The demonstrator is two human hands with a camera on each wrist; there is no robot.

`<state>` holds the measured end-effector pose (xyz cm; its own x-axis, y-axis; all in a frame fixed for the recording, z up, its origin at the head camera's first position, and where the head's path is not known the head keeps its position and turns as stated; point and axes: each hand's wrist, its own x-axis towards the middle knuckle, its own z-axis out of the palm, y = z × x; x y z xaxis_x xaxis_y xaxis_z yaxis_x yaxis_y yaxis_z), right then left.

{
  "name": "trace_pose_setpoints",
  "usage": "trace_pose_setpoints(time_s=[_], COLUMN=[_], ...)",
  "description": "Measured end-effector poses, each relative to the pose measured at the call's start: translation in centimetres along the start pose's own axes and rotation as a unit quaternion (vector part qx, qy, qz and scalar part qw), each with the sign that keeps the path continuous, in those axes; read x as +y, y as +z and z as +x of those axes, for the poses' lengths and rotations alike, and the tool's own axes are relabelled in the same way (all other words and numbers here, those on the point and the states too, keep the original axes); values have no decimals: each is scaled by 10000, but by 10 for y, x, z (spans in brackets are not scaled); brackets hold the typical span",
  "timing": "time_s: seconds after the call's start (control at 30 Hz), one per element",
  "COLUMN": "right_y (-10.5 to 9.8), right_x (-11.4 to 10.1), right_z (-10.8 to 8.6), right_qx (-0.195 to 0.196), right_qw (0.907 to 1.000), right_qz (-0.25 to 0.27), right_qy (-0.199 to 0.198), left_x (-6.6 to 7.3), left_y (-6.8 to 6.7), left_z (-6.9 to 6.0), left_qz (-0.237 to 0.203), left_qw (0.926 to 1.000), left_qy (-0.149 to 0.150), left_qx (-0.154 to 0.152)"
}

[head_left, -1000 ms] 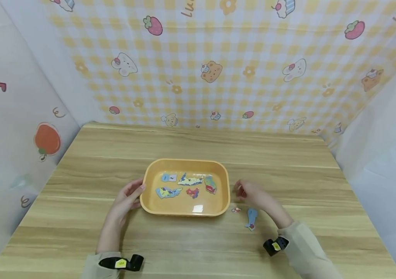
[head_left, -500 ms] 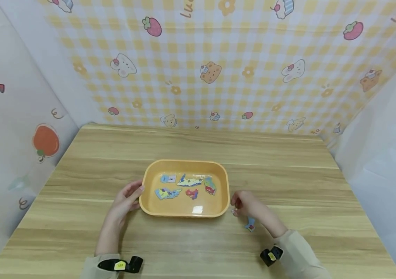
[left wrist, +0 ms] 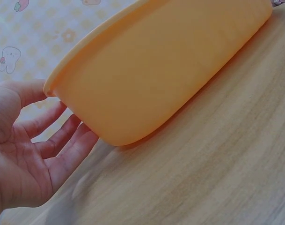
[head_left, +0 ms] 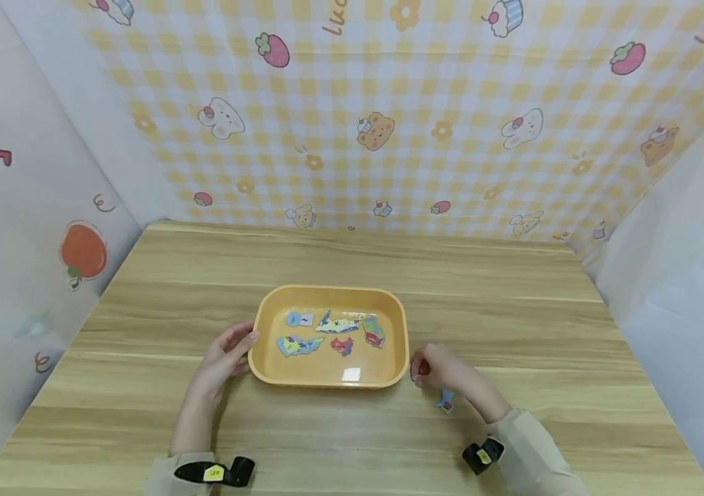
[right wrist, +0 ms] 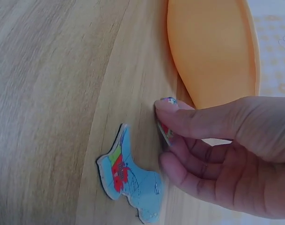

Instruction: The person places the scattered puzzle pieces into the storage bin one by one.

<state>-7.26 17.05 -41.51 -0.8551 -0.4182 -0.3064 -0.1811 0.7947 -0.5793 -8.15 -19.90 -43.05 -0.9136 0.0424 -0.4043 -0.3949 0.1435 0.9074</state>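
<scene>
My left hand (head_left: 226, 358) holds the left end of a yellow plastic tray (head_left: 327, 381). In the left wrist view, the thumb of that hand (left wrist: 30, 145) is at the rim and its fingers lie against the outer wall. Just right of the tray, my right hand (head_left: 441, 366) pinches a small, colourful puzzle piece (right wrist: 164, 127) between thumb and fingers, tilted up near the tabletop. Beside it lies a blue map puzzle piece (right wrist: 144, 185) with a red and green patch; in the head view the hand partly covers this blue piece (head_left: 446, 401).
Inside the tray lie several flat map pieces, among them a red one (head_left: 342, 346), a yellow-and-blue one (head_left: 299, 345) and a blue-and-white one (head_left: 299, 319). The wooden table (head_left: 352, 441) meets a checked cloth backdrop (head_left: 327, 165) behind, with white side walls.
My right hand has come down and slightly towards me, and now has the small puzzle piece that lay on the table. My left hand and the tray have stayed in place.
</scene>
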Motion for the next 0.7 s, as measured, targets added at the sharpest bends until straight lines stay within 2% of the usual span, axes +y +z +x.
trace_pose_setpoints(time_s=[0.13,0.27,0.43,0.57,0.7], right_y=[-2,-11,-32,-48,-57], right_x=[3,8,8,-1,-18], right_z=[0,2,5,9,14], right_qx=[-39,147,483,888,1262], right_qw=[9992,9973,9962,9928,9902], right_qz=[378,664,538,394,180], right_qy=[-143,-295,-489,-703,-571], left_x=[0,0,-1,-1,0], left_y=[1,1,1,1,1], left_z=[0,0,-1,-1,-1], left_qz=[21,21,-23,-39,-47], left_qw=[10000,10000,10000,10000,10000], left_qy=[-20,-34,-33,-11,15], left_qx=[11,12,13,12,21])
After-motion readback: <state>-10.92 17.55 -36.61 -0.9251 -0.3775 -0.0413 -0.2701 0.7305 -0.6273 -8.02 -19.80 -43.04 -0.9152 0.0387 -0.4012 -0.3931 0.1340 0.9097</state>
